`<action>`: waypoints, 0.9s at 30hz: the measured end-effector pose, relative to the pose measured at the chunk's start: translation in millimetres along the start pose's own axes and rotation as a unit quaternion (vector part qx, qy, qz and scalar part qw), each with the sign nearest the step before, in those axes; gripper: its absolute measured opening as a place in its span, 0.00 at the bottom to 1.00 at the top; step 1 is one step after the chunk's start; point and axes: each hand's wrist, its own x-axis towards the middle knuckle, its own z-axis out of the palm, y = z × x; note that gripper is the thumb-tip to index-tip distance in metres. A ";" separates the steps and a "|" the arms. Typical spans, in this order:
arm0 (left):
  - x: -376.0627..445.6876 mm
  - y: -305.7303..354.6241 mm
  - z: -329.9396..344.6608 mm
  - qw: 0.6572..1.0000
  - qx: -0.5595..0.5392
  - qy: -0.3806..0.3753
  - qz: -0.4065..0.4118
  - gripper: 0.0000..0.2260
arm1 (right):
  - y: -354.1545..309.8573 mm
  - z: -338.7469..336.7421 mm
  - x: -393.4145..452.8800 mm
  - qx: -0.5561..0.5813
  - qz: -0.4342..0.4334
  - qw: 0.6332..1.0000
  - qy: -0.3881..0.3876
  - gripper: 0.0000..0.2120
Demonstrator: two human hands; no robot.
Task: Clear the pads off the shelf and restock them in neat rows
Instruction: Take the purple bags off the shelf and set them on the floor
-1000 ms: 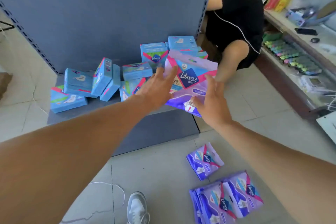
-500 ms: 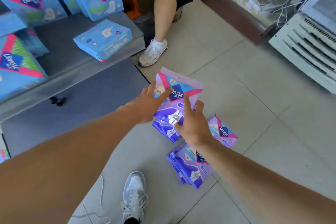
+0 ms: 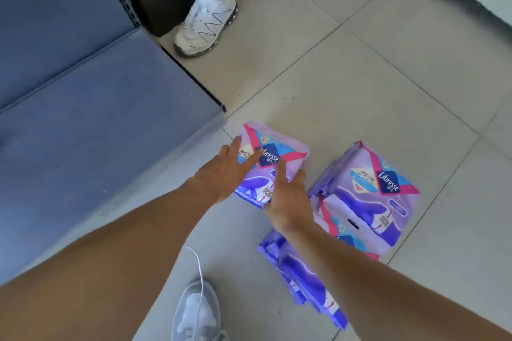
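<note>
Head view looked down at a tiled floor [image 3: 360, 86] beside the grey base shelf [image 3: 91, 108] of a store rack. Left hand [image 3: 221, 174] lay on the top left part of a purple Libresse pad pack [image 3: 273, 156], fingers [image 3: 235, 145] straight and slightly spread, flat on the wrapper. Right hand [image 3: 291, 202] was at the same pack's lower right edge, index finger extended across the front and the other fingers loosely bent along the side; whether they actually gripped the edge could not be told. Pack sat low over the floor, just off the shelf's front corner, logo facing up; contact with the tile could not be confirmed.

Just to the right, a pile of like purple packs [image 3: 371, 202] lay on the floor, the top one face up and tilted. More purple packs [image 3: 302, 274] lay nearer the camera, partly hidden under the right forearm, blurred.

Visible shelf surface showed bare grey. Wearer's grey shoe [image 3: 196, 313] was at the bottom edge with a thin white cord [image 3: 200, 266] over it. Another person's white sneaker [image 3: 206, 22] stood on the floor past the shelf's end.
</note>
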 end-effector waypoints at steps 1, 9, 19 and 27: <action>7.9 -0.2 4.8 1.000 -0.004 0.000 0.001 0.42 | 2.3 5.3 8.0 -0.001 0.008 1.000 0.001 0.45; 23.5 5.4 12.0 0.999 -0.039 -0.009 0.003 0.44 | 8.5 16.0 22.2 -0.027 0.042 0.999 0.000 0.44; -117.4 -16.4 -92.1 0.990 -0.097 0.021 -0.096 0.43 | -60.4 -104.3 -75.8 -0.129 -0.132 0.983 0.010 0.37; -313.3 -40.4 -169.7 0.951 -0.165 0.118 -0.234 0.40 | -189.8 -189.5 -216.7 -0.164 -0.352 0.920 0.056 0.26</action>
